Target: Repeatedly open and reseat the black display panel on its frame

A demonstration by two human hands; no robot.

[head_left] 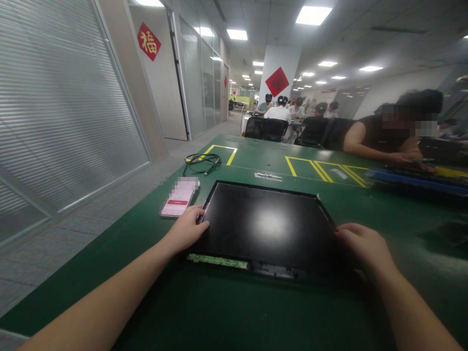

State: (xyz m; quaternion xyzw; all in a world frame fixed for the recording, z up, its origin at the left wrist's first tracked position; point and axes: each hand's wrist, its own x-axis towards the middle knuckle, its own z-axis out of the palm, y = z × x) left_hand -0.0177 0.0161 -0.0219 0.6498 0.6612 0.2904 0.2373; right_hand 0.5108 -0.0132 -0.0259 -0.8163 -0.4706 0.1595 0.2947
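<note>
Strain could crack the flat black rectangular screen panel [263,229], twelve o'clock from us over the green tabletop [256,317], if our left hand [190,226], grasping its nine-o'clock edge, and right hand [365,242], pinching three o'clock, twist unevenly.

Both hands [188,228] [365,243] grip the black screen [266,226] at opposite sides.

"Where's the camera?"
"On the wearer's head, looking forward and down across the table [256,312], the screen [237,224] near it at five o'clock."
"And farther off?"
"Blinds [69,83] at ten o'clock, a pillar [274,58] at one."
</note>
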